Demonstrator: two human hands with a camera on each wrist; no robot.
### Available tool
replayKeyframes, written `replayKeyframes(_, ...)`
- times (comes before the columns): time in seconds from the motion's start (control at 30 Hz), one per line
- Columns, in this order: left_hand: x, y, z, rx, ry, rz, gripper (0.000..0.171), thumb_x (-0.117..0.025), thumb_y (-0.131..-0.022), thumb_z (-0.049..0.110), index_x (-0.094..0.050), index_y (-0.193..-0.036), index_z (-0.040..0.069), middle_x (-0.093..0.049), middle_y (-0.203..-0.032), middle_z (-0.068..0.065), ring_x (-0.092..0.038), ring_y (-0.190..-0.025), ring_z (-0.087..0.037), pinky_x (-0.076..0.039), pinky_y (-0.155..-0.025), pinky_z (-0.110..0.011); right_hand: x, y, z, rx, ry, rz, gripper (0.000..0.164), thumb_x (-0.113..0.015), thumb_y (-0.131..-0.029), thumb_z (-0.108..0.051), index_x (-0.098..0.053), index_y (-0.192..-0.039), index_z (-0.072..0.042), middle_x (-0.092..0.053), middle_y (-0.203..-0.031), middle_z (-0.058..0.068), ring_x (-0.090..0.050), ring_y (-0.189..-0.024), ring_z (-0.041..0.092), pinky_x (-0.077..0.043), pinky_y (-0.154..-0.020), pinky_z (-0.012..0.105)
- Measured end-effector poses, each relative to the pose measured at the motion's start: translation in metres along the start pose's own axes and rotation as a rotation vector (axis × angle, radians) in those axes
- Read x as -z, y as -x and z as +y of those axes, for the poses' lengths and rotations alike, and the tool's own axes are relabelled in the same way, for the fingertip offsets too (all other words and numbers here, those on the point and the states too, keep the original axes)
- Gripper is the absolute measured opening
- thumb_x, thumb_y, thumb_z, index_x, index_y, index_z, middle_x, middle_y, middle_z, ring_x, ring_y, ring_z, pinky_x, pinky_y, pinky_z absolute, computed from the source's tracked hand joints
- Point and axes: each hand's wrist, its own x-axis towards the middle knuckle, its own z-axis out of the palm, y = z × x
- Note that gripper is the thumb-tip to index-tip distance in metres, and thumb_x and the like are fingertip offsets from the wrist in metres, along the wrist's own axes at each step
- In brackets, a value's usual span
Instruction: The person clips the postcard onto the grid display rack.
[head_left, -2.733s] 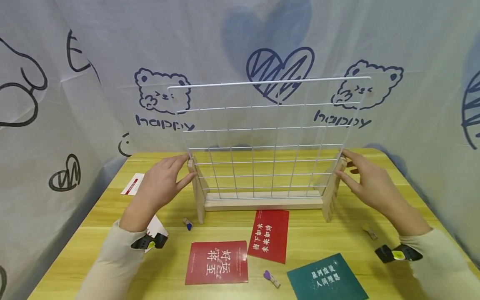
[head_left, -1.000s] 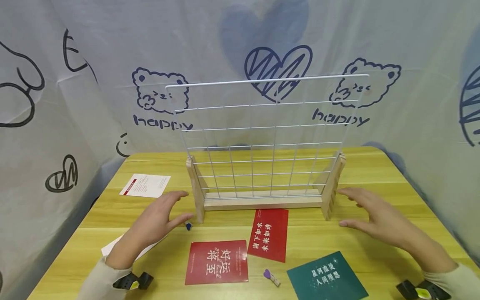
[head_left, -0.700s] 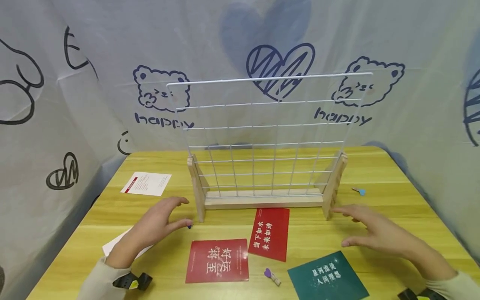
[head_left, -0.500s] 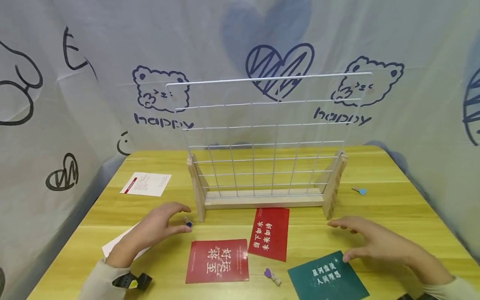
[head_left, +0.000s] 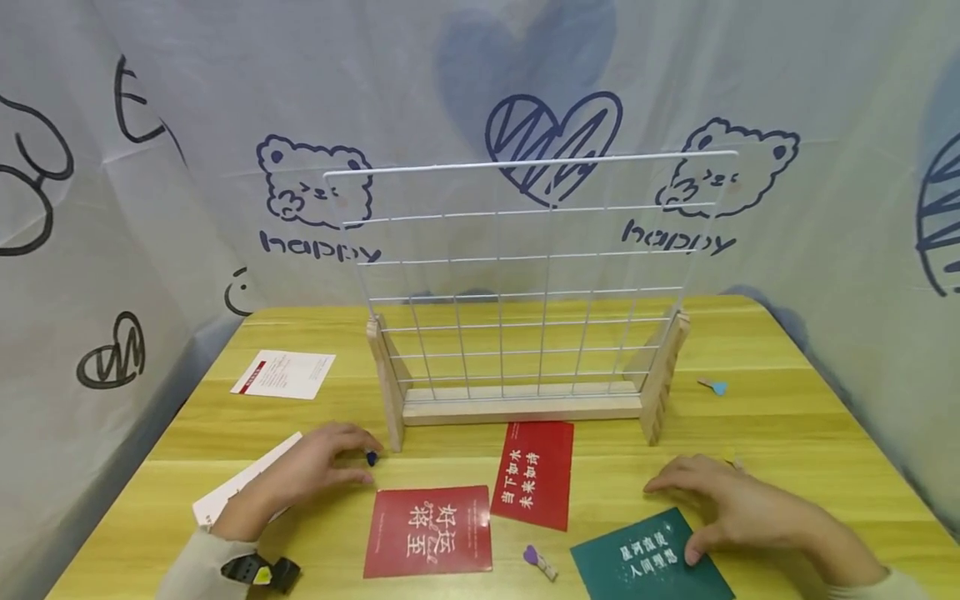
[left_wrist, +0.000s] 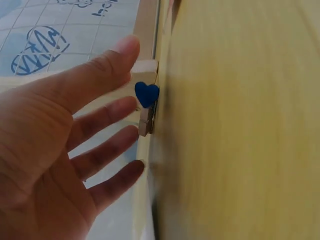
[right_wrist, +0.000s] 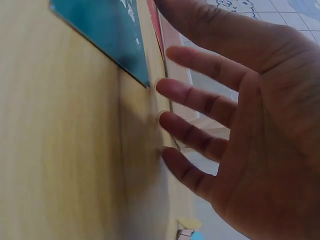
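My left hand (head_left: 311, 468) is beside a small wooden clothespin with a blue heart (left_wrist: 147, 94), its fingers spread around it in the left wrist view without a visible grip. Over the right part of a green card (head_left: 651, 557) with white lettering hovers my right hand (head_left: 738, 512), thumb at the card's edge and fingers loosely bent. Whether the thumb touches the card I cannot tell. Behind both hands stands a white wire grid (head_left: 525, 296) in a wooden base (head_left: 522, 408), upright and touched by neither hand.
Two red cards (head_left: 427, 532) lie in front of the base, one partly near its foot. A purple-heart clothespin (head_left: 540, 562) lies between cards. White cards (head_left: 285, 374) are at left; a blue-heart clothespin (head_left: 717, 387) is at right. Cloth walls enclose the wooden table.
Both hands have let go of the rack's wooden side posts and moved down and nearer. The left has come to the blue-heart clothespin, the right to the green card. The rack stays standing.
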Motion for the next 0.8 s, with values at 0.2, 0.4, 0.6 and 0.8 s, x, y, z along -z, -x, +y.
replayKeyframes(0.2,-0.0047,0.0015,-0.0034,0.015,0.009,-0.001,0.026,-0.075,-0.086,0.033,-0.072,-0.109,0.022,-0.065,-0.107,0.011,-0.060,-0.103,-0.016,-0.050,-0.090,-0.041,-0.0042,-0.0006,0.0015,-0.003,-0.004,-0.009,0.058,-0.075,-0.076,-0.055,-0.060,-0.129,-0.037,-0.051,-0.128,-0.010,-0.042,-0.112,0.012,-0.043,-0.095,0.035)
replayKeyframes(0.4,-0.0066,0.0016,-0.0056,0.019,-0.013,0.016,0.020,-0.075,-0.087,0.030,-0.074,-0.106,0.023,-0.066,-0.105,0.012,-0.061,-0.102,-0.017,-0.049,-0.090,-0.043,-0.0087,-0.0005,0.0011,0.097,0.011,0.002,0.059,-0.077,-0.075,-0.051,-0.059,-0.129,-0.033,-0.048,-0.125,-0.011,-0.041,-0.110,0.009,-0.042,-0.094,0.025)
replayKeyframes(0.6,-0.0072,0.0021,-0.0086,0.018,-0.024,0.019,0.018,-0.075,-0.087,0.023,-0.075,-0.106,0.022,-0.067,-0.105,0.010,-0.061,-0.100,-0.017,-0.050,-0.089,-0.042,-0.0106,-0.0031,-0.0014,0.063,-0.022,-0.034,0.056,-0.077,-0.076,-0.052,-0.057,-0.125,-0.034,-0.048,-0.121,-0.014,-0.040,-0.107,0.010,-0.042,-0.095,0.023)
replayKeyframes(0.8,-0.0077,0.0013,-0.0101,-0.001,-0.050,0.023,0.017,-0.074,-0.087,0.016,-0.076,-0.104,0.020,-0.068,-0.105,0.008,-0.062,-0.100,-0.018,-0.050,-0.090,-0.043,-0.0091,-0.0060,-0.0053,-0.007,-0.063,-0.072,0.053,-0.077,-0.076,-0.051,-0.057,-0.121,-0.032,-0.050,-0.115,-0.015,-0.043,-0.103,0.010,-0.044,-0.095,0.025)
